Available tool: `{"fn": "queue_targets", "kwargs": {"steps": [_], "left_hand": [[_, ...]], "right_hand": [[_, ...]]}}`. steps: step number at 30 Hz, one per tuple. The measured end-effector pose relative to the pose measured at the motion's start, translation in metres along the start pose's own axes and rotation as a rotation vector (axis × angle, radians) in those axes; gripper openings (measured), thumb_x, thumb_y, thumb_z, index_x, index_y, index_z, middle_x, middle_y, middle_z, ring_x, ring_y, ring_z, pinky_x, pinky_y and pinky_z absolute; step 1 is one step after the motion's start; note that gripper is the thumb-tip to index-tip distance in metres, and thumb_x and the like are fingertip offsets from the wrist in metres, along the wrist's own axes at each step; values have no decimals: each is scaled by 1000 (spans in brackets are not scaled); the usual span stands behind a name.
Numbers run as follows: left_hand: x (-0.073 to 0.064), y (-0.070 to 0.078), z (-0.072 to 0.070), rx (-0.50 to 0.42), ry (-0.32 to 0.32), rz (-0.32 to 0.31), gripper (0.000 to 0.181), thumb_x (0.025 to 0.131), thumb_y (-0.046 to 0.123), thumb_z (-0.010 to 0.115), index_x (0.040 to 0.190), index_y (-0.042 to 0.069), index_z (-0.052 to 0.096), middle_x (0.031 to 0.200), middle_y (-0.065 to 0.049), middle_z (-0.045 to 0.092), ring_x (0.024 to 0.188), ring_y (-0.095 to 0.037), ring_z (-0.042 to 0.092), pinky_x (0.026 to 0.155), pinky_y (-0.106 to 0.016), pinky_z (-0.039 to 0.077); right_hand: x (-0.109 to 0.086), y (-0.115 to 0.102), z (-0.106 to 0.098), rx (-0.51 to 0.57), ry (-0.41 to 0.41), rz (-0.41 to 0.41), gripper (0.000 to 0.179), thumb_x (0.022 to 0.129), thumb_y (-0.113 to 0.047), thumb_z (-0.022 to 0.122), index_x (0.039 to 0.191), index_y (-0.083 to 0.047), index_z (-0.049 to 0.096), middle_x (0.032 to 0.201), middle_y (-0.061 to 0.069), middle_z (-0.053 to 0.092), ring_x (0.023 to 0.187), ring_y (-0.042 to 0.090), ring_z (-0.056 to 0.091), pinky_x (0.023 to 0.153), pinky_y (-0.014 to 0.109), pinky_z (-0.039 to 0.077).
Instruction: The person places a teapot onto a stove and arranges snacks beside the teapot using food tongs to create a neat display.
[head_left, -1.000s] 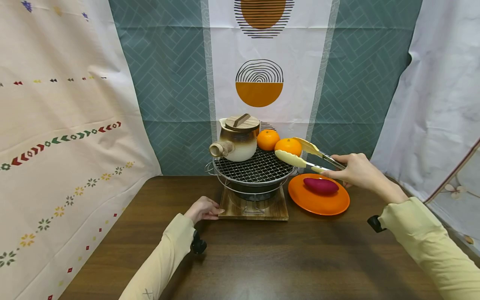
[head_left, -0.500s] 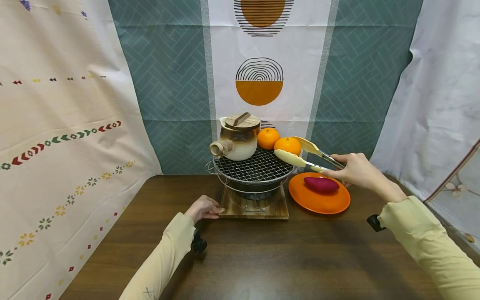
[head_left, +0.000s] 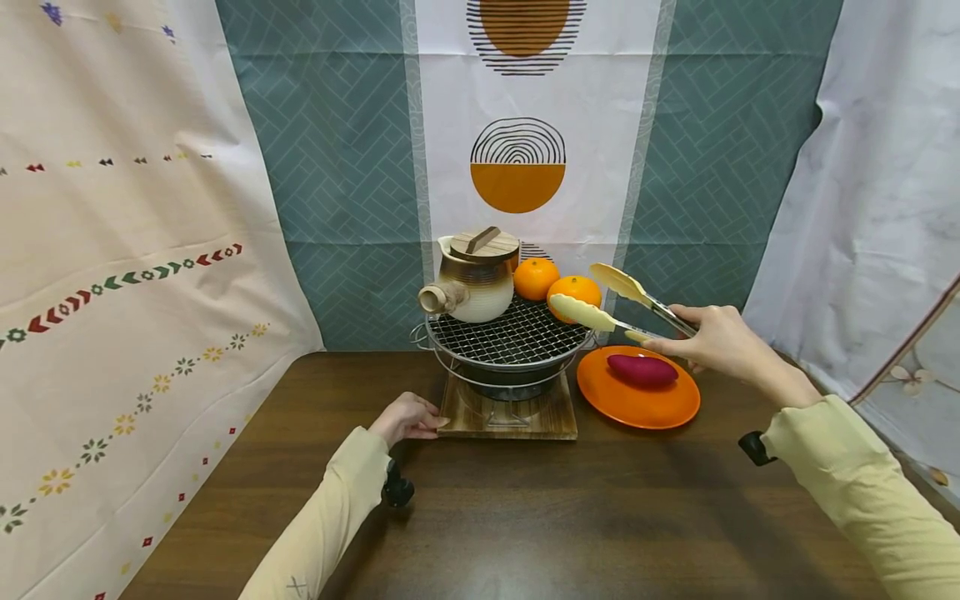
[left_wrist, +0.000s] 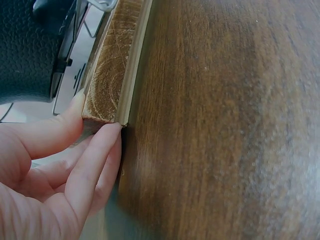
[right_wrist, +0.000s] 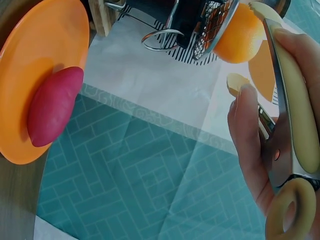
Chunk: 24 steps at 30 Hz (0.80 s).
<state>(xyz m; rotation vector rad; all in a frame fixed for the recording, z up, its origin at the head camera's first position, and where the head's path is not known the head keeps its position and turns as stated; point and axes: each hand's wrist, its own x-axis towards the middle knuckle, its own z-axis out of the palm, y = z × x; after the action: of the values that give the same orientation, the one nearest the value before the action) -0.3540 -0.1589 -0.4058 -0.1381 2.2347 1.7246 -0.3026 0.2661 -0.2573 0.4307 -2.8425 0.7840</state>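
Two oranges (head_left: 536, 279) (head_left: 576, 288) on grill (head_left: 502, 342); right hand (head_left: 723, 343) grips tongs (head_left: 583, 313), contact unclear.

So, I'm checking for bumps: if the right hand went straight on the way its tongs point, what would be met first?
Probably the orange nearest the tongs, on the grill; depth is unclear.

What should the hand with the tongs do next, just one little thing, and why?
Maybe the right hand should draw the tongs gently back: their tips are spread apart, and the front tangerine seems to rest on the grill rack. The purple sweet potato lies on the orange plate, so the tongs may be wanted there.
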Motion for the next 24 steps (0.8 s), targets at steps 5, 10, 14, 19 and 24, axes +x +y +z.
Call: {"fn": "queue_targets", "kwargs": {"steps": [5,10,14,19,24], "left_hand": [[0,0,0,-14,11,-6,40,77,-7,67,110,-20,49,89,-20,55,67,-21,57,67,-34,54],[0,-1,1,-19,15,-2,40,77,-7,67,110,-20,49,90,-20,55,67,-21,57,66,-34,54],[0,-2,1,-22,6,-1,40,78,-8,66,111,-21,48,90,-21,56,66,-20,57,66,-33,54],[0,-3,0,-28,-3,0,40,78,-8,65,111,-21,48,90,-21,55,65,-18,58,66,-33,54],[-3,-1,1,-24,-3,22,38,78,-8,65,109,-22,48,89,-21,55,63,-17,58,66,-33,54]], "right_hand": [[-2,2,1,14,59,-41,56,74,-52,67,102,-5,54,63,8,49,46,17,56,45,32,49],[-4,4,-1,8,123,-62,50,75,-49,69,99,-8,53,66,8,50,44,18,54,40,30,42],[-6,6,-2,15,150,-60,49,75,-48,69,98,-9,53,67,7,51,44,18,54,39,30,40],[-9,8,-3,36,151,-34,62,75,-48,70,113,-4,49,71,8,52,46,19,55,40,30,43],[-13,11,-5,28,169,-16,69,74,-48,70,118,0,48,73,8,54,46,18,55,41,29,42]]}}
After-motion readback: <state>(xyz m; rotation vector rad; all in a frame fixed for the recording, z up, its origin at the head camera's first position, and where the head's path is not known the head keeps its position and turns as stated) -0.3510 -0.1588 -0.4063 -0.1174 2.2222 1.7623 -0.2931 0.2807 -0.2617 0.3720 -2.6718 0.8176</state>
